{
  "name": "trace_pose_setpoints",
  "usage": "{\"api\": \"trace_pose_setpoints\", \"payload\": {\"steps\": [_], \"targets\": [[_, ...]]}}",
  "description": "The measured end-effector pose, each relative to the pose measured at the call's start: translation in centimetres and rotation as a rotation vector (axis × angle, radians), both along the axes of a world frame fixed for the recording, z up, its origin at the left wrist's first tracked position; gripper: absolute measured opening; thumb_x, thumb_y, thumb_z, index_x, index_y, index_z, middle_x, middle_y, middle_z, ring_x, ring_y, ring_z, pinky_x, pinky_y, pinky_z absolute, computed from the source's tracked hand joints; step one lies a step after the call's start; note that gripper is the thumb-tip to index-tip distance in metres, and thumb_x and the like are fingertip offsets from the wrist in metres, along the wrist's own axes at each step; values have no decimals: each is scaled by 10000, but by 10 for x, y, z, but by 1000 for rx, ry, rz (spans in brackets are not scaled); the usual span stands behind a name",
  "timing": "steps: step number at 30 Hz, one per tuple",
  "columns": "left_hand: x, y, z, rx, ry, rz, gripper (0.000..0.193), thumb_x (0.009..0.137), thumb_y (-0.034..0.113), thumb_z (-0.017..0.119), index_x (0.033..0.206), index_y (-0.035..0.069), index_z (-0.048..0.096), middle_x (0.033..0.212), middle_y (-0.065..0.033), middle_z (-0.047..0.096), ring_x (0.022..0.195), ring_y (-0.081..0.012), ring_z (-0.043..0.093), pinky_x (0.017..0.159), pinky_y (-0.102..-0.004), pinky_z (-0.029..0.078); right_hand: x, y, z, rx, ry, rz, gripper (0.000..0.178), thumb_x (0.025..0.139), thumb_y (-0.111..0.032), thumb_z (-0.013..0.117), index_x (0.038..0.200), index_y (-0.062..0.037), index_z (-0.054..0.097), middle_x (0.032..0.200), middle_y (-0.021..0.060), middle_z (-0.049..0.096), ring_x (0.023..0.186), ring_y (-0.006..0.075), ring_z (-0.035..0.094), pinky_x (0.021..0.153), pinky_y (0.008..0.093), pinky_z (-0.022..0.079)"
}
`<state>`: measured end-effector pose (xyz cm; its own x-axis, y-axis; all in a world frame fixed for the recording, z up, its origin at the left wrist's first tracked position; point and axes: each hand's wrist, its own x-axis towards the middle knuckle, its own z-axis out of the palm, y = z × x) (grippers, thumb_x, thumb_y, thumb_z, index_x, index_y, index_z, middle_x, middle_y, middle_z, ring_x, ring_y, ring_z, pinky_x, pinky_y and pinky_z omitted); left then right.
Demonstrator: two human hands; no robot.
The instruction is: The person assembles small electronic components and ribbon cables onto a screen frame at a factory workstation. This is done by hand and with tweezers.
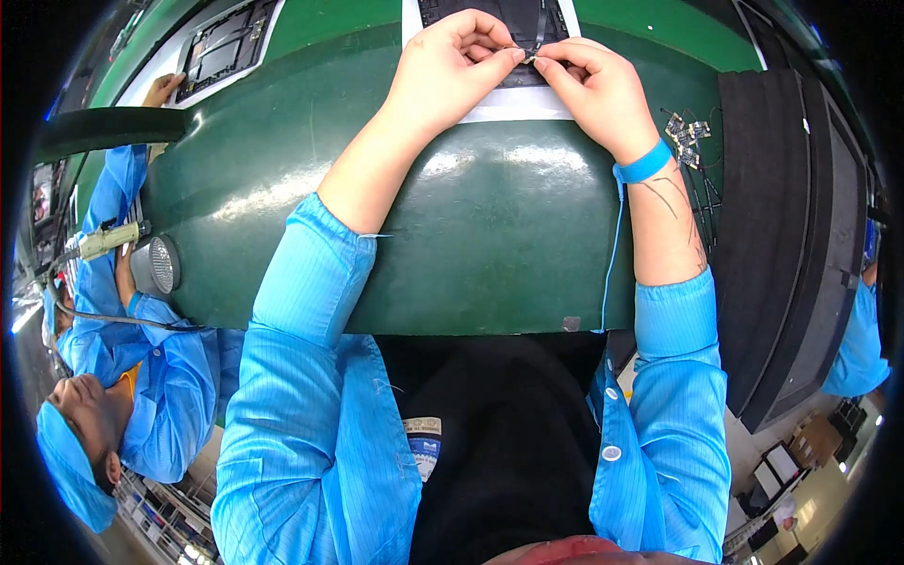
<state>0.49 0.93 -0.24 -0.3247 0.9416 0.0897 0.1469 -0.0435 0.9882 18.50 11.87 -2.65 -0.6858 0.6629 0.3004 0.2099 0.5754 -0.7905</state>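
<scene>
My left hand (447,71) and my right hand (603,94) meet at the top middle, both closed in a pinch. Between their fingertips is a small part (529,56), perhaps a connector or little board; its kind is too small to make out. A thin black cable (541,24) runs up from it. Below my fingers lies a black panel (539,77) on a white sheet (518,105), partly covered by both hands. A blue wrist strap (645,165) with a cord circles my right wrist. Beside that wrist lie several small circuit boards (689,137) with black wires.
The green table (490,254) curves round me. A tall black case (767,226) stands at its right. On the left are a co-worker in blue (169,395), a handheld driver tool (108,241), a round ribbed cup-like object (162,264) and another black panel (224,47).
</scene>
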Motion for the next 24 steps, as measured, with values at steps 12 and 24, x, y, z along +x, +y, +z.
{"api": "trace_pose_setpoints", "payload": {"steps": [12, 24], "targets": [[-3, -4, 4, -42, 224, 67, 198, 880, 150, 812, 984, 18, 707, 879, -45, 768, 800, -75, 699, 732, -232, 570, 0, 0, 1, -8, -40, 8, 192, 912, -196, 749, 1031, -50, 786, 923, 94, 743, 761, 176, 687, 715, 292, 544], [-2, -4, 5, -83, 318, 80, 214, 879, 185, 813, 982, 34, 701, 878, -64, 769, 821, -104, 734, 749, -255, 587, -1, 3, 1, 25, -75, 33, 194, 906, -192, 743, 1025, -43, 780, 940, 99, 745, 784, 197, 699, 734, 304, 555]]}}
